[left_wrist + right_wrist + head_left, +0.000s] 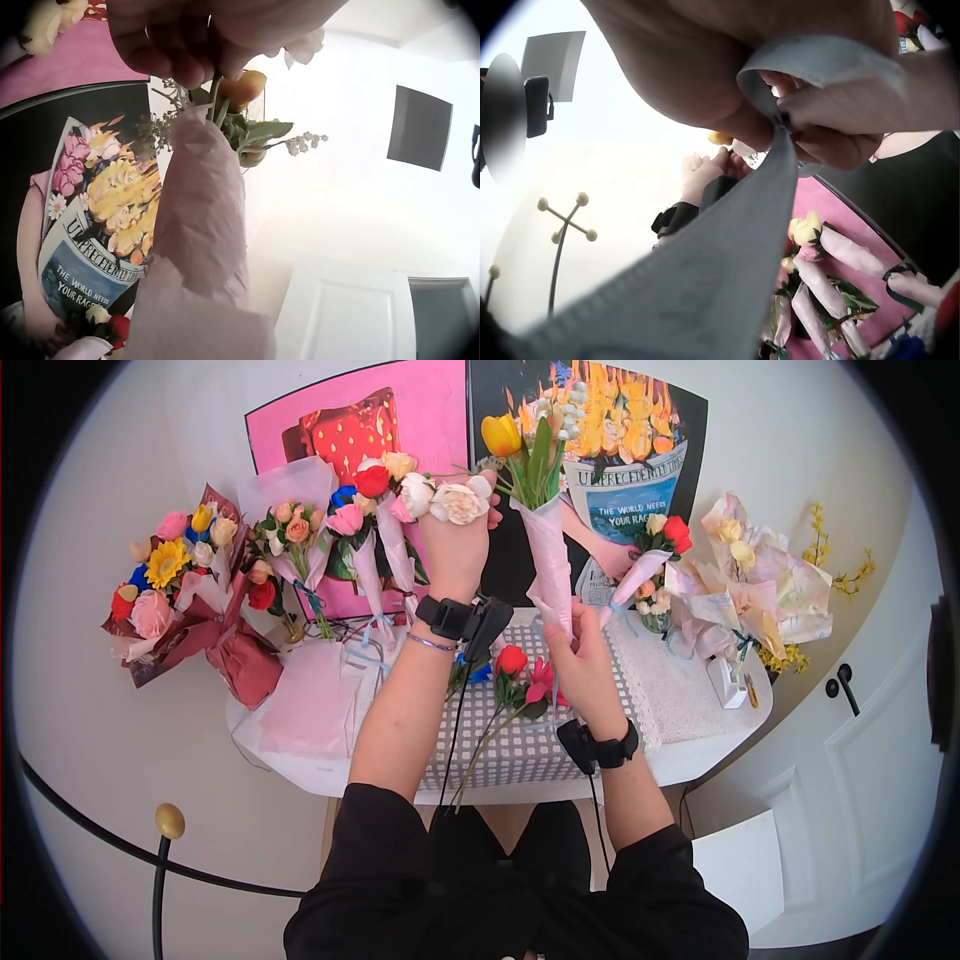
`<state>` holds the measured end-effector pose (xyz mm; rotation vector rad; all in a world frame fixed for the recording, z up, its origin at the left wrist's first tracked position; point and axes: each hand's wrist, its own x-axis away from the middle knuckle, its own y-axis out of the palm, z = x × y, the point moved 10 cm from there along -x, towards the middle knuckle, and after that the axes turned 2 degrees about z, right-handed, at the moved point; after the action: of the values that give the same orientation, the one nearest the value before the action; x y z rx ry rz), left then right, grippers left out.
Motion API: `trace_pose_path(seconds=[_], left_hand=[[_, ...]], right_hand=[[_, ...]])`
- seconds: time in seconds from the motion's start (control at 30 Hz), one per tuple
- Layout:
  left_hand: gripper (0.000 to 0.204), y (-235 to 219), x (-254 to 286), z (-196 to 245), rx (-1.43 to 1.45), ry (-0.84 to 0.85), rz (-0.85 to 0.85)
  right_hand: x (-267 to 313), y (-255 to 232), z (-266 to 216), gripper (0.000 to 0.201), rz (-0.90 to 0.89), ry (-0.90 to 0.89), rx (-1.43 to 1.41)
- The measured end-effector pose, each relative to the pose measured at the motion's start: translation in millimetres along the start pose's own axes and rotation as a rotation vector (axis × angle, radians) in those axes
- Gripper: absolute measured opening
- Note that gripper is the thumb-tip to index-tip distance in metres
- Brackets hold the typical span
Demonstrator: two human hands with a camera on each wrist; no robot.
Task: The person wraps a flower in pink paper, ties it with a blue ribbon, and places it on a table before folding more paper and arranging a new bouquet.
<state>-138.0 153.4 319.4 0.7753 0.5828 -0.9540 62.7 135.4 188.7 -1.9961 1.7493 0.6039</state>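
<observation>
A small bouquet wrapped in pale pink paper (545,555) stands upright between my hands, a yellow tulip (502,435) and green leaves at its top. With my left hand (457,555) I pinch a green stem (216,91) just above the paper's opening. A pale cream-pink rose (460,503) overlaps that hand in the head view. My right hand (580,665) grips the narrow lower end of the wrap. From that hand runs a grey-blue ribbon (742,255), looped near the fingers.
Below my hands a red rose (511,660) and a pink flower (540,680) lie on the checked cloth (480,760). Pink paper sheets (305,705) lie left. Wrapped bouquets line the back, with a large maroon one (245,650) at left. Scissors-like orange tool (751,690) sits right.
</observation>
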Motion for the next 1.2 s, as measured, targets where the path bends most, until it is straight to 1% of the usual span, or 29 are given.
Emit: trace_pose_path(seconds=[0.03,0.07,0.13,0.17,0.2,0.23,0.27,0.3,0.33,0.37,0.43,0.5,0.53,0.6,0.63,0.67,0.7,0.73,0.77,0.83,0.87,0.9,0.97,1.0,1.07,1.1,1.13,1.17,1.2], left_hand=[[0.017,0,0,0,0.019,-0.016,-0.001],[0.015,0,-2,1,0.038,-0.032,-0.002],[0.014,-3,-12,6,0.044,-0.01,-0.007],[0.014,-5,-18,9,0.05,0.011,-0.014],[0.016,-7,-26,21,0.074,0.062,0.002],[0.016,-11,-35,27,0.076,0.062,0.005],[0.017,-17,-44,43,0.036,0.159,0.017],[0.017,-22,-51,61,-0.005,0.255,0.028],[0.018,-30,-55,77,0.03,0.298,0.084],[0.018,-38,-59,93,0.066,0.34,0.139],[0.021,-62,-62,122,-0.063,0.412,0.257],[0.022,-87,-48,146,0.082,0.447,0.358],[0.022,-94,-43,157,0.079,0.448,0.354],[0.022,-121,-25,175,0.117,0.484,0.427],[0.022,-130,-15,178,0.112,0.483,0.421],[0.022,-134,-8,180,0.067,0.451,0.36],[0.022,-135,0,181,0.023,0.418,0.299],[0.024,-137,9,180,-0.044,0.401,0.275],[0.026,-139,18,178,-0.11,0.384,0.249],[0.024,-145,36,174,-0.271,0.417,0.21],[0.023,-152,42,168,-0.318,0.379,0.175],[0.021,-158,48,162,-0.363,0.341,0.141],[0.02,-165,63,159,-0.373,0.327,0.11],[0.019,-171,66,151,-0.422,0.273,0.091],[0.02,-176,73,143,-0.473,0.202,0.06],[0.02,-177,75,143,-0.468,0.205,0.055],[0.019,-180,77,136,-0.484,0.146,0.055],[0.019,-183,77,128,-0.502,0.086,0.056],[0.02,-185,78,124,-0.517,0.071,0.056]], right_hand=[[-1,0,-1,0.027,0.013,-0.048,0.027],[0,0,2,0.027,0.012,-0.051,0.027],[4,2,13,0.026,-0.025,0.046,0.117],[5,2,15,0.026,-0.026,0.044,0.12],[6,2,19,0.025,-0.025,0.057,0.059],[6,1,21,0.024,-0.023,0.07,-0.001],[6,0,20,0.024,-0.025,0.071,0.002],[6,-2,22,0.024,-0.026,0.125,-0.038],[5,-4,26,0.023,-0.026,0.18,-0.077],[2,-6,28,0.023,-0.024,0.182,-0.076],[-11,-11,36,0.023,-0.026,0.181,-0.153],[-26,-17,44,0.025,0.008,0.172,-0.185],[-35,-20,48,0.028,0.04,0.16,-0.218],[-61,-22,55,0.029,0.05,0.126,-0.179],[-75,-23,57,0.03,0.058,0.091,-0.133],[-90,-23,65,0.03,0.061,0.097,-0.138],[-107,-19,73,0.033,0.028,0.067,-0.065],[-120,-13,80,0.036,-0.006,0.037,0.008],[-129,-8,89,0.036,-0.002,0.044,0.002],[-145,-2,108,0.04,0.031,0.042,0.21],[-150,4,114,0.038,0.059,-0.005,0.232],[-149,10,121,0.038,0.061,-0.001,0.231],[-149,19,137,0.034,0.08,0.066,0.414],[-150,24,150,0.032,0.076,0.052,0.433],[-152,33,183,0.033,0.029,0.094,0.476],[-150,36,188,0.033,0.009,0.116,0.497],[-149,37,195,0.033,-0.004,0.155,0.494],[-151,37,196,0.033,-0.001,0.155,0.494],[-152,37,198,0.038,-0.005,0.163,0.541]])
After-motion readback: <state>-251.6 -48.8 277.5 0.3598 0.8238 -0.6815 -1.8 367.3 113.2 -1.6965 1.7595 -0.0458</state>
